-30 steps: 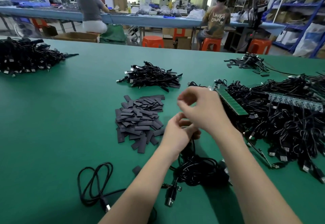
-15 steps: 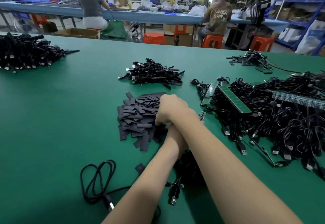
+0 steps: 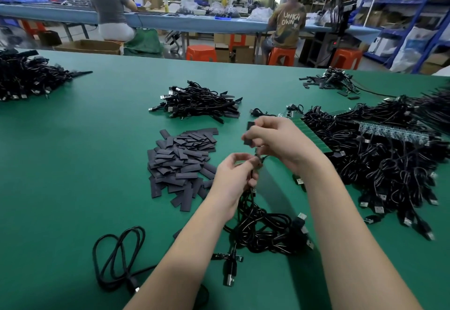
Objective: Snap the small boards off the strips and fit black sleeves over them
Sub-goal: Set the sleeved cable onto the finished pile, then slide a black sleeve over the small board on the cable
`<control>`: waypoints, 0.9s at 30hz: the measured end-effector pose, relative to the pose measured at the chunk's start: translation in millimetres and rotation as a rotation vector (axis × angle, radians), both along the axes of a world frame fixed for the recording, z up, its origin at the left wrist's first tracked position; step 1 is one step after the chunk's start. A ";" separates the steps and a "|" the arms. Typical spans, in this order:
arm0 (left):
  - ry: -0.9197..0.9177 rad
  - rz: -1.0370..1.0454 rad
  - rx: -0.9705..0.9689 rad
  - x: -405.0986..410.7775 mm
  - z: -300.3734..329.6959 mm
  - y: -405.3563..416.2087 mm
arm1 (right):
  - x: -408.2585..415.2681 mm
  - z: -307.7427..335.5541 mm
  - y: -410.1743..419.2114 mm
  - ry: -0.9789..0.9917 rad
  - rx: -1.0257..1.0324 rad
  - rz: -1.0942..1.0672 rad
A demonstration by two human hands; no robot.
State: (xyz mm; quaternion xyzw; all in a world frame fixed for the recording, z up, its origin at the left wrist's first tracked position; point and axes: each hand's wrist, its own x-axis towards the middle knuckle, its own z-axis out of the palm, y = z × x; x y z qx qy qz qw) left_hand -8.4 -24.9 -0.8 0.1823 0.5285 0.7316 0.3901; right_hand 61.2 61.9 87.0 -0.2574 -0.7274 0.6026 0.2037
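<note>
The right hand (image 3: 275, 139) pinches a black sleeve (image 3: 248, 134) above the table (image 3: 73, 163), and the left hand (image 3: 233, 173) below it grips a cable end (image 3: 253, 175). Whether a small board sits at the cable tip, I cannot tell; the fingers cover it.

The sleeve is flat, so its mouth may stay closed and catch on the board corner; pushing hard could then bend the solder joint. The cable bundle (image 3: 265, 231) hanging under the left hand may pull the end sideways and spoil the aim. A loose pinch could drop the sleeve into the sleeve pile (image 3: 180, 161) just to the left. The strip (image 3: 309, 134) lies behind the right hand, half under cables (image 3: 379, 163), and an elbow could drag them.
</note>
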 end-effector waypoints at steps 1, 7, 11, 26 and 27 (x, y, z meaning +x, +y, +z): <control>-0.020 -0.010 0.010 -1.1 -0.2 -1.1 | 8.7 -6.6 5.8 0.066 -0.088 -0.035; -0.171 -0.029 0.063 -2.5 6.8 -5.4 | 34.7 -37.5 27.8 0.301 -0.384 -0.203; -0.280 -0.090 0.113 -6.6 10.1 -10.1 | 36.2 -43.4 26.9 0.400 -0.418 -0.236; -0.315 -0.222 0.084 -7.4 12.4 -16.3 | 28.3 -47.9 17.8 0.537 -0.422 -0.164; -0.318 -0.221 0.083 -7.4 12.7 -16.5 | 28.5 -48.0 18.1 0.533 -0.414 -0.160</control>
